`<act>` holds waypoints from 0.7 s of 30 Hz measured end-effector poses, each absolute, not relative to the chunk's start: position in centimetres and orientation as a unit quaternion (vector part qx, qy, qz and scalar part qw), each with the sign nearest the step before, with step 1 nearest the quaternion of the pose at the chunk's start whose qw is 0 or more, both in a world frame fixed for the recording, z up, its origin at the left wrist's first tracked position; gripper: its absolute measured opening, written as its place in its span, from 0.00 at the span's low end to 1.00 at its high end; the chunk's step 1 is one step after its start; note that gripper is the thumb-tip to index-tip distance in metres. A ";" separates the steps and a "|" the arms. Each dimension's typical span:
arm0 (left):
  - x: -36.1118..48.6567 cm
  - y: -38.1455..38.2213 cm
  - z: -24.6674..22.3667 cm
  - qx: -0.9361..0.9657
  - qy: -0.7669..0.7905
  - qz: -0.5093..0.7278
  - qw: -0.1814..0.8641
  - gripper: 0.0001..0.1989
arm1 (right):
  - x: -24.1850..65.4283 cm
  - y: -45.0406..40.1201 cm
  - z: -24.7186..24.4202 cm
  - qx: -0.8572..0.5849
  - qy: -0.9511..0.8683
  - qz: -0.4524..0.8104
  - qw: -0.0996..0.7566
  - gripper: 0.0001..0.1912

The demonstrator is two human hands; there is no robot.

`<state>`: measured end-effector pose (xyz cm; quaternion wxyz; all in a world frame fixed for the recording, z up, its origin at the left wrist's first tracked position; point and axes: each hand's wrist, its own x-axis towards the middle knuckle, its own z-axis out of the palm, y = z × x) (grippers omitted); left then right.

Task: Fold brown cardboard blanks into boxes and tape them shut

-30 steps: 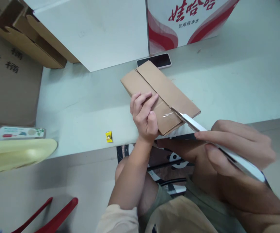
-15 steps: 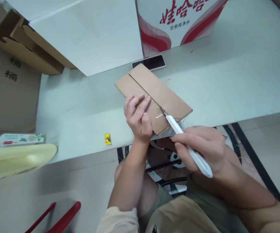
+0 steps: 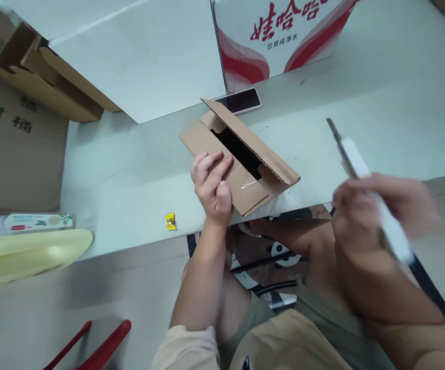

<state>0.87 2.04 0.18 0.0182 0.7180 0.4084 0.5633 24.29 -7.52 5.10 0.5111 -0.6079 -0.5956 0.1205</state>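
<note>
A brown cardboard box (image 3: 251, 190) tilts over the table's front edge, one flap (image 3: 259, 139) lifted and a dark gap showing inside. My left hand (image 3: 212, 187) grips the box by its near side, fingers lying over the top panel. A bit of clear tape (image 3: 249, 184) clings near the slit. Off to the right, apart from the box, my right hand (image 3: 376, 210) holds a white utility knife (image 3: 357, 156) with its blade out, pointing up and left. That hand is blurred, but its fingers are wrapped round the handle.
A phone (image 3: 243, 101) lies behind the cardboard box, in front of a white carton (image 3: 141, 56) and a red-and-white carton (image 3: 284, 41). On the table (image 3: 130, 180) is a small yellow packet (image 3: 170, 221). A pale yellow object (image 3: 33, 252) juts in at left.
The knife has left the box's seam and moved right with my right hand. The box's flap has risen, opening a gap. My left hand keeps its hold.
</note>
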 end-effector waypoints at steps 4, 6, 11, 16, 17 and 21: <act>-0.1 2.2 0.0 0.720 0.388 0.573 0.051 0.21 | 24.5 -2.1 1.5 -0.683 -0.597 0.094 0.410 0.25; -0.7 2.4 -0.1 0.716 0.384 0.579 0.067 0.21 | 24.7 -0.5 -0.1 -0.719 -0.601 0.122 0.326 0.36; -2.3 2.7 -0.3 0.688 0.400 0.595 0.111 0.21 | 25.1 0.0 -1.2 -0.774 -0.579 0.174 0.186 0.47; -3.8 3.2 -0.7 0.557 0.442 0.666 0.226 0.18 | 24.6 -0.2 -1.0 -0.787 -0.559 0.185 0.183 0.32; -3.9 3.4 -0.8 0.502 0.450 0.687 0.269 0.18 | 24.5 -0.2 -1.2 -0.783 -0.559 0.179 0.206 0.29; -3.9 4.2 -1.1 0.305 0.454 0.694 0.468 0.23 | 23.9 -0.2 -2.2 -0.719 -0.606 0.107 0.321 0.21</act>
